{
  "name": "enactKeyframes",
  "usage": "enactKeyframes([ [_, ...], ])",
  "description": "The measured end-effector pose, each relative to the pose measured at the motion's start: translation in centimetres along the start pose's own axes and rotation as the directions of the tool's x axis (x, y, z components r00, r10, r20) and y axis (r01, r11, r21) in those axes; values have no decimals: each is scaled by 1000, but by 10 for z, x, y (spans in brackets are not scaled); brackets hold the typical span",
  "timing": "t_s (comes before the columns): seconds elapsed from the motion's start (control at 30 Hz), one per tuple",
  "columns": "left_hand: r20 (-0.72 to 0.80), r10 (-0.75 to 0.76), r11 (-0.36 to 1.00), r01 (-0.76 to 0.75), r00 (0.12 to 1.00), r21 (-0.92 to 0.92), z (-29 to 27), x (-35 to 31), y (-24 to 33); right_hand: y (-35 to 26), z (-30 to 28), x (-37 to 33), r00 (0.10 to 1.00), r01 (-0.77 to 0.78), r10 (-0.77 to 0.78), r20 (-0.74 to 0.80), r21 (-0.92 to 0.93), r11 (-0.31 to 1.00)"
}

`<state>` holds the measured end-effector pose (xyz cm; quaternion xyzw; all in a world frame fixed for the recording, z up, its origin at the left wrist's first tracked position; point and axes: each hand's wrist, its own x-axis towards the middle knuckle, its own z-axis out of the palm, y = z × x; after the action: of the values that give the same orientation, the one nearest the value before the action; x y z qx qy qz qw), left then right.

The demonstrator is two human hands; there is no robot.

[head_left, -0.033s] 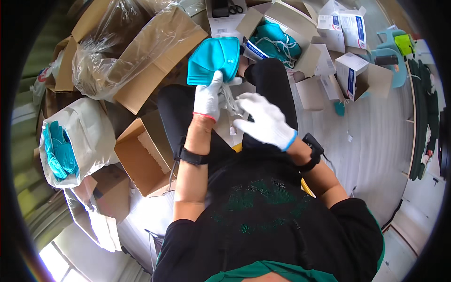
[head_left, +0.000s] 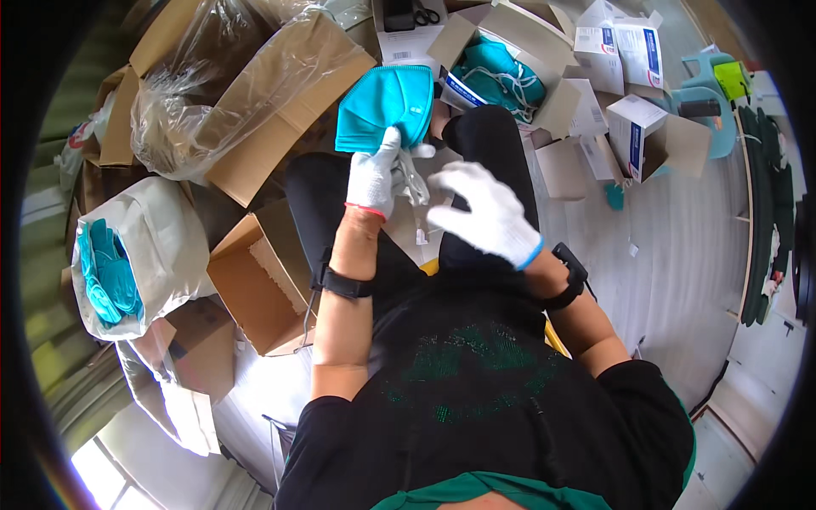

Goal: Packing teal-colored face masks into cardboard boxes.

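A teal face mask (head_left: 384, 104) is pinched in my left hand (head_left: 372, 180), its thumb lying over the lower edge. The white glove on this hand has a red cuff. White straps (head_left: 411, 180) dangle below the mask beside my left fingers. My right hand (head_left: 486, 211), in a white glove with a blue cuff, hovers to the right of the straps, apart from them. Its fingers are spread and nothing is in them; the fingertips blur a little.
Several teal masks with white straps lie in an open carton (head_left: 501, 81) ahead. White boxes (head_left: 637, 140) stand at the right near a blue stool (head_left: 710, 102). At left are a white bag (head_left: 170, 246) of teal pieces, an open brown carton (head_left: 255, 293) and a plastic-lined carton (head_left: 272, 106).
My right hand has drawn slightly right, away from the straps. My left hand and the mask have shifted a little to the left.
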<state>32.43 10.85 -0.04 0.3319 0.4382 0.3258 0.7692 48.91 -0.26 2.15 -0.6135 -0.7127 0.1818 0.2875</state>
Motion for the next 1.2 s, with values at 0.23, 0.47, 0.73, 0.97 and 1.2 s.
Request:
enactKeyframes([
  [0.23,246,-72,960,0,967,280,14,-9,2,20,-12,48,866,-482,216,451,867,126],
  [0.47,-396,169,928,-11,902,371,32,21,-21,18,53,32,924,-335,350,157,775,537],
  [0.73,-370,231,462,233,900,856,-30,82,-76,12,55,-4,987,-141,163,3,515,845],
  [0.97,-537,15,1000,-28,844,-15,-50,75,-23,7,-19,-12,948,-313,176,264,695,648],
  [1.2,241,42,966,-100,970,236,-31,-37,19,-13,-19,55,971,-142,-70,230,783,606],
])
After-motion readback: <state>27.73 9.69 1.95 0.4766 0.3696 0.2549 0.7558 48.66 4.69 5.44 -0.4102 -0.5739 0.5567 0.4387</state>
